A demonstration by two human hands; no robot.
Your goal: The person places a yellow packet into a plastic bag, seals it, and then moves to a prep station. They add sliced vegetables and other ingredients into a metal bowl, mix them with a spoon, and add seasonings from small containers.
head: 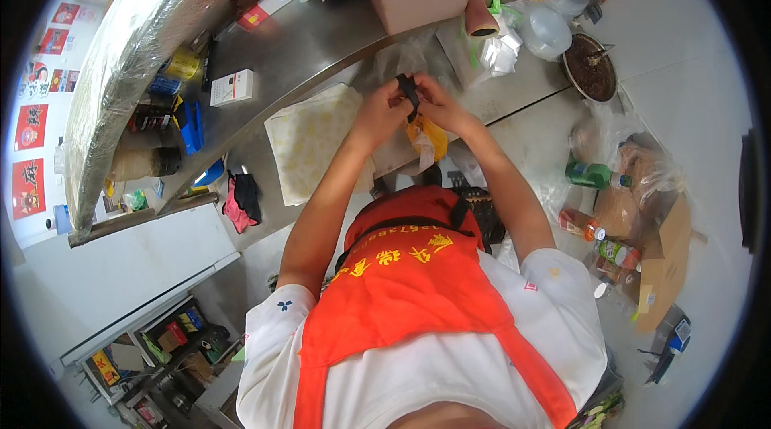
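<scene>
In front of my chest, above the edge of a metal worktable, both hands come together on a narrow black strap (409,91). My left hand (376,108) pinches it from one side, and my right hand (447,105) grips it from the other. Just below the strap hangs a yellow pouch or bag (436,138), partly covered by a white tag (426,153); how the two are joined is hidden by my fingers. Beside my left forearm lies a cream patterned cloth or sheet (310,137). Clear plastic bags (403,58) lie beyond my hands.
A raised steel shelf (319,37) carries a white box (232,88), a blue stapler (191,126) and a carton (424,7). On the right are a bowl of dark sauce (587,70), a green bottle (593,176) and several other bottles beside an open cardboard box (665,266).
</scene>
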